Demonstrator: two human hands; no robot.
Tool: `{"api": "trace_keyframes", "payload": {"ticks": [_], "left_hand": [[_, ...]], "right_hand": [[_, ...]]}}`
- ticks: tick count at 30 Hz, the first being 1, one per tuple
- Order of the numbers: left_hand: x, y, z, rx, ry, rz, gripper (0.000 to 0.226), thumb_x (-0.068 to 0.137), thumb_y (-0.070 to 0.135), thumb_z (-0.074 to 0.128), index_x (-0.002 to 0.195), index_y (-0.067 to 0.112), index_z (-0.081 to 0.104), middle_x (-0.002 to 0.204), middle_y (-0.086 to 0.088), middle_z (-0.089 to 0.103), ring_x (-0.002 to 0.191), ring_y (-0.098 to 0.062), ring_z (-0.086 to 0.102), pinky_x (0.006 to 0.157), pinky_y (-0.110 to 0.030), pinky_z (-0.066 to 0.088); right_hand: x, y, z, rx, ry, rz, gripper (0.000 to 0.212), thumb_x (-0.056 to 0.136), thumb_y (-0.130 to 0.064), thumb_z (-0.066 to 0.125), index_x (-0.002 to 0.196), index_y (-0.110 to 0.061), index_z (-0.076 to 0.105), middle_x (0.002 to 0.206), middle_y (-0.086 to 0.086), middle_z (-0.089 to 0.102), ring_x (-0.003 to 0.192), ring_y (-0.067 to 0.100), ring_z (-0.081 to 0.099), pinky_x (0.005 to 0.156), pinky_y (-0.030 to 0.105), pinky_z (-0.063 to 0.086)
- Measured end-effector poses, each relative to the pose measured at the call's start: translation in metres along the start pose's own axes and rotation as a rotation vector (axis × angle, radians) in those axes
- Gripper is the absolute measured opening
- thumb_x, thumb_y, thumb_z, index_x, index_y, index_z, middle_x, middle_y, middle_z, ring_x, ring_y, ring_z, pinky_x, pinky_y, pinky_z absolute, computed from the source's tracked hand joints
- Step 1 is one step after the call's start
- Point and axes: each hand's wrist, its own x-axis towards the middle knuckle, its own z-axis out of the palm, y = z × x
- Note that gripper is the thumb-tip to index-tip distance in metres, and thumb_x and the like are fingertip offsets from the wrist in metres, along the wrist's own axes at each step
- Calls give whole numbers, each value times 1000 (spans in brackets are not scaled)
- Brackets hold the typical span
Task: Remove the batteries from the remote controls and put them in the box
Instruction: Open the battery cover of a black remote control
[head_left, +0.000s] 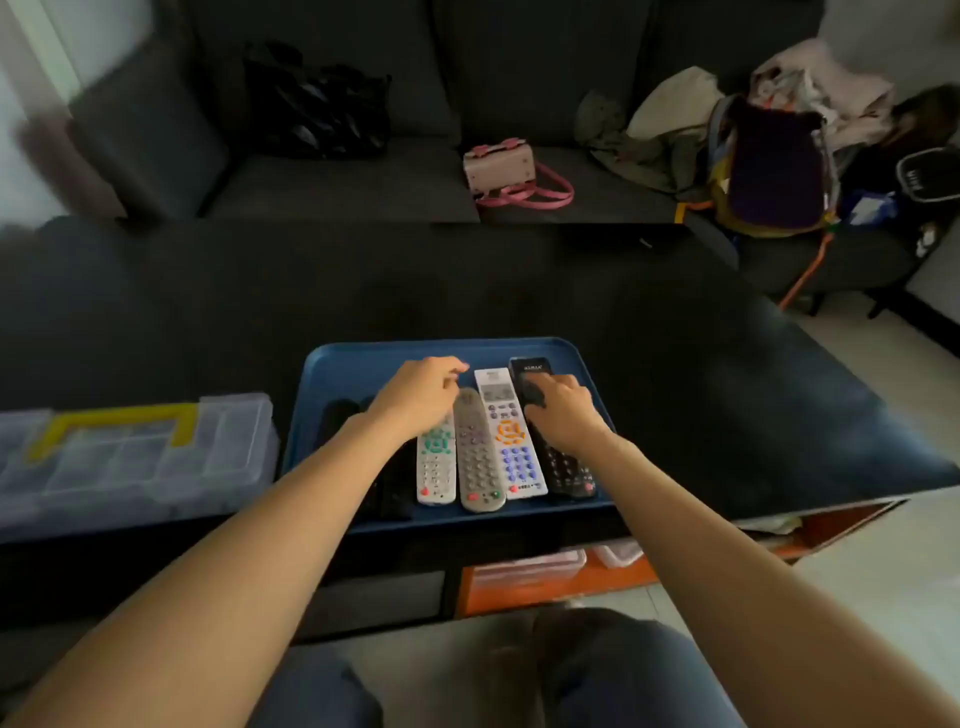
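— Dark and glossy, the low rectangular table (675, 364) carries what?

— A blue plastic tray (363, 364) with remote controls laid side by side, and left of it a clear plastic compartment box with a yellow handle (130, 452), lid closed.

— Which remotes?

— From the right: a long black remote (563, 467), a white remote with orange and purple buttons (511, 441), a grey remote (475, 457), a white remote with green buttons (435, 467), and dark remotes (337, 415) partly hidden under the left forearm.

— And the hands?

— The right hand (563, 410) curls its fingers on the black remote's upper half. The left hand (421, 395) hovers over the tray with fingers bent and tips drawn together; whether it holds anything cannot be told.
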Motion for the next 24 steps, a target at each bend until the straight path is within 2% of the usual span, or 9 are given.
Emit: {"api": "trace_keyframes", "payload": {"ticks": [3, 5, 8, 12, 15, 16, 18, 20, 24], "left_hand": [[1, -1, 16, 113, -134, 71, 42, 98, 18, 37, 139, 29, 38, 146, -1, 40, 130, -20, 40, 104, -43, 38], [4, -1, 25, 223, -172, 108, 42, 100, 24, 35, 140, 34, 34, 151, 4, 30, 136, -19, 31, 109, -45, 30], [9, -4, 33, 385, -147, 152, 41, 100, 32, 32, 141, 37, 31, 154, 5, 23, 138, -20, 26, 110, -44, 22], [12, -1, 42, 420, -66, 153, 40, 99, 36, 31, 139, 33, 36, 152, 4, 27, 137, -19, 27, 109, -42, 22], [13, -3, 45, 314, -52, 131, 39, 99, 32, 36, 138, 30, 40, 151, 3, 30, 137, -20, 27, 110, -43, 22], [12, -3, 45, 239, -38, 125, 39, 98, 29, 39, 137, 28, 42, 149, 3, 33, 137, -20, 28, 110, -43, 24], [11, -1, 41, 24, 35, 110, 38, 97, 21, 43, 135, 23, 46, 145, 1, 41, 134, -19, 34, 109, -39, 29], [8, 2, 34, -174, 114, 79, 37, 97, 17, 44, 134, 20, 46, 141, 0, 45, 131, -17, 38, 107, -32, 32], [2, 6, 21, -408, 163, -2, 44, 97, 27, 44, 140, 22, 37, 143, 2, 42, 131, -12, 37, 102, -23, 30]], "right_hand": [[11, 4, 6, 29, 35, 55, 46, 97, -23, 46, 142, -19, 37, 146, 14, 24, 127, 33, 37, 102, 44, 38], [16, 7, 9, 20, 32, 77, 53, 95, -31, 53, 144, -21, 35, 143, 14, 28, 127, 33, 37, 100, 44, 38], [23, 12, 12, 52, 58, 88, 62, 92, -37, 57, 146, -24, 31, 140, 16, 39, 129, 34, 36, 103, 45, 34], [28, 15, 6, 291, 71, 76, 66, 88, -23, 65, 146, -18, 33, 138, 10, 47, 123, 27, 48, 95, 36, 41], [29, 17, 1, 514, 81, 108, 69, 87, -18, 66, 146, -20, 31, 129, 7, 53, 111, 24, 56, 96, 40, 47], [28, 16, -1, 603, 82, 130, 68, 88, -18, 65, 146, -21, 31, 123, 6, 55, 104, 22, 58, 92, 42, 49], [22, 12, -6, 783, 45, 171, 65, 90, -21, 62, 146, -23, 30, 112, 5, 57, 89, 17, 59, 76, 34, 51], [14, 6, -9, 970, -55, 155, 60, 89, -24, 63, 143, -24, 37, 98, 5, 61, 79, 14, 62, 61, 26, 49], [9, -7, -7, 1122, -259, 55, 34, 88, -21, 64, 120, -14, 56, 89, 8, 68, 67, 12, 65, 55, 22, 51]]}}
